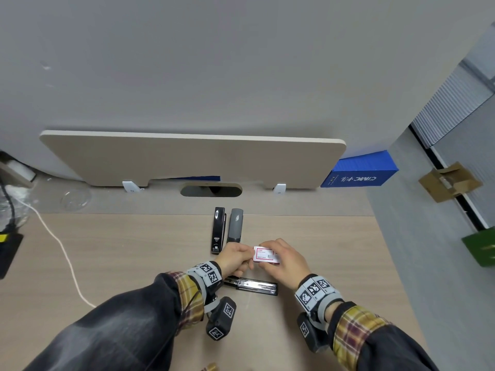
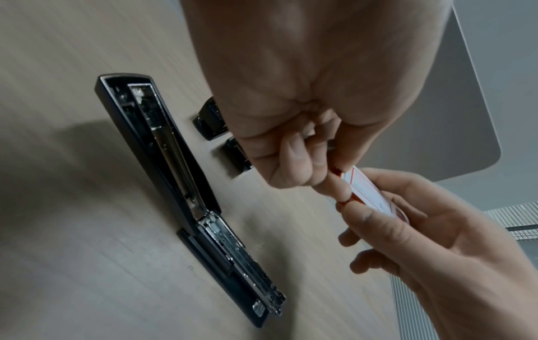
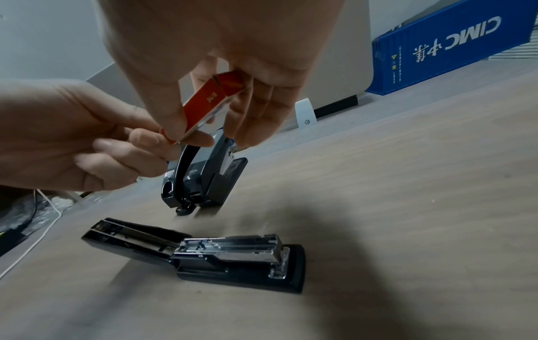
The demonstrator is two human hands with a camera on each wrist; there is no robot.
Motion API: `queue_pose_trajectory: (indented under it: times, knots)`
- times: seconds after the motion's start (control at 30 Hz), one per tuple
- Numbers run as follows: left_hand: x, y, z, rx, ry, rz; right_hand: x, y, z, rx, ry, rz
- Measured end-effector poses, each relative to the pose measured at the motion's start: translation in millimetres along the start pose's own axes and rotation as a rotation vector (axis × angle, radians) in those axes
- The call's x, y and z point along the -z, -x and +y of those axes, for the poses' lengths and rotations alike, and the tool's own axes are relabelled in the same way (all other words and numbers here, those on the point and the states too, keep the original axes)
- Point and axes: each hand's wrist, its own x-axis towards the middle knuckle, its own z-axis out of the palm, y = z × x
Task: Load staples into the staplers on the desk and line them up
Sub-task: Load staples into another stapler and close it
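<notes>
Both hands hold a small red-and-white staple box (image 1: 263,254) above the desk. My left hand (image 1: 235,257) pinches its left end, seen close in the left wrist view (image 2: 334,184). My right hand (image 1: 286,259) grips its right end with fingers curled round the box (image 3: 211,101). Below the hands a black stapler (image 1: 251,285) lies on the desk, flipped open flat, its metal staple channel (image 3: 232,246) exposed. Two closed staplers stand side by side farther back: a glossy black one (image 1: 218,230) and a grey one (image 1: 235,225).
A beige divider panel (image 1: 192,159) runs along the desk's back edge, with a cable slot (image 1: 211,189) below it. A blue container-shaped box (image 1: 360,171) sits back right. A white cable (image 1: 61,247) and black device (image 1: 8,253) lie at left.
</notes>
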Motion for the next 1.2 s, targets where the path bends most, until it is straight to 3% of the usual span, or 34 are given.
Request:
queue_pose_trajectory:
  times: [0.23, 0.33, 0.4, 0.5, 0.63, 0.7, 1.0, 1.2]
  knots:
    - [3.0, -2.5, -0.3, 0.062, 0.034, -0.024, -6.6, -6.8, 6.8, -0.014, 0.139, -0.009]
    - [4.6, -7.1, -0.7, 0.069, -0.017, 0.081, -7.9, -14.9, 8.6, -0.039, 0.256, 0.016]
    - [8.9, -11.4, -1.7, 0.065, -0.048, 0.171, -7.8, -22.3, 11.6, -0.111, 0.337, 0.005]
    - [15.2, -15.4, -1.6, 0.081, -0.040, 0.202, -7.7, -36.1, 18.7, -0.269, 0.400, -0.057]
    - [21.0, -18.8, 2.3, 0.128, 0.072, 0.222, -7.7, -57.2, 27.1, -0.506, 0.326, -0.078]
    - [22.8, -19.4, 3.9, 0.153, 0.076, 0.221, -7.0, -65.4, 31.6, -0.550, 0.269, -0.056]
    - [18.8, -17.1, 3.7, 0.164, 0.046, 0.094, -0.6, -54.4, 21.3, -0.393, 0.178, -0.030]
    - [3.5, -14.3, -0.9, 0.137, 0.072, -0.011, -5.7, -20.8, -5.6, -0.053, 0.024, -0.102]
